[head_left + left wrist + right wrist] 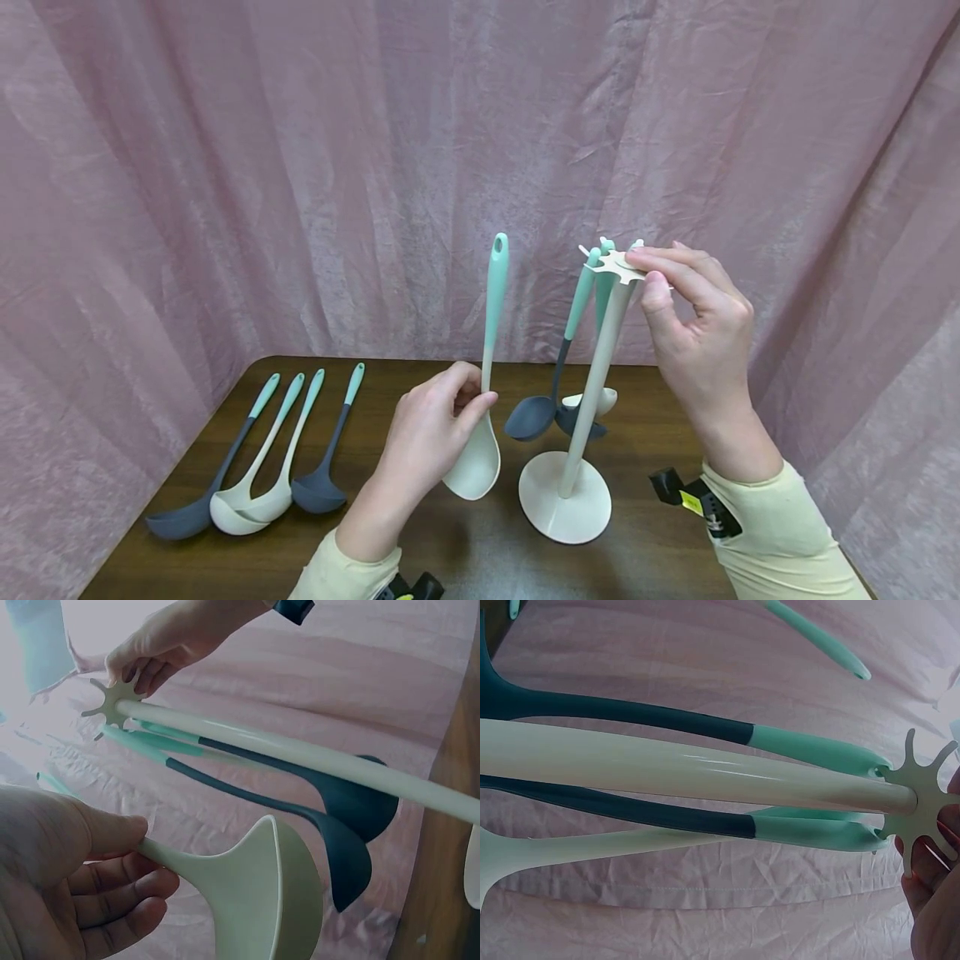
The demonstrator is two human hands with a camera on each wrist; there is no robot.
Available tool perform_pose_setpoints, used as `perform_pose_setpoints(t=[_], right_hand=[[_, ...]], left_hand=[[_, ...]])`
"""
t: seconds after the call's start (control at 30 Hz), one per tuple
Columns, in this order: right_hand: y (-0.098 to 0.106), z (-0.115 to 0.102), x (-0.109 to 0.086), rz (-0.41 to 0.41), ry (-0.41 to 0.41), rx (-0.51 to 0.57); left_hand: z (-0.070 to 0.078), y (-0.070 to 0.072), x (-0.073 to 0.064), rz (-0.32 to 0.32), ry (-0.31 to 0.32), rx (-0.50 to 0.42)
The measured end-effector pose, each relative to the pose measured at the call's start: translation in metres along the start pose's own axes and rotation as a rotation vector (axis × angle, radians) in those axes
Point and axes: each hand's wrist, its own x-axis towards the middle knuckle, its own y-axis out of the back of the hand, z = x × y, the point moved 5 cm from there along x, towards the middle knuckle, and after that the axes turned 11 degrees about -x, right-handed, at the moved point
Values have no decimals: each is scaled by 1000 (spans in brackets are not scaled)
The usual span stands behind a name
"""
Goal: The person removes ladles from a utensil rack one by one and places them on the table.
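Observation:
My left hand [429,429] pinches a cream ladle [474,467] with a mint handle by the lower part of its stem. The ladle stands upright, bowl down, left of a cream utensil stand [600,392]. In the left wrist view, thumb and fingers close on the stem just above the bowl [251,892]. My right hand [705,333] grips the star-shaped hook top [618,267] of the stand between thumb and fingers. From the hooks hang a dark grey utensil [531,417], another dark one [573,419] and a cream one [606,402], partly hidden behind the pole.
On the brown table's left side lie a dark utensil [183,521], two overlapping cream ladles [240,521] and a dark ladle [318,492], handles pointing away. The stand's round base [555,521] rests on the table. A pink curtain [420,167] hangs behind.

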Motion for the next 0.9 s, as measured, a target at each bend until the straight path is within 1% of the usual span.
perform_pose_setpoints(t=[0.33, 0.67, 0.9], right_hand=[[-1, 4, 0, 5, 0, 10], [-1, 4, 0, 7, -7, 22], [1, 6, 0, 19, -4, 28]], left_hand=[[-11, 12, -1, 9, 16, 67], [-20, 22, -2, 6, 46, 122], [-28, 26, -3, 3, 35, 178]])
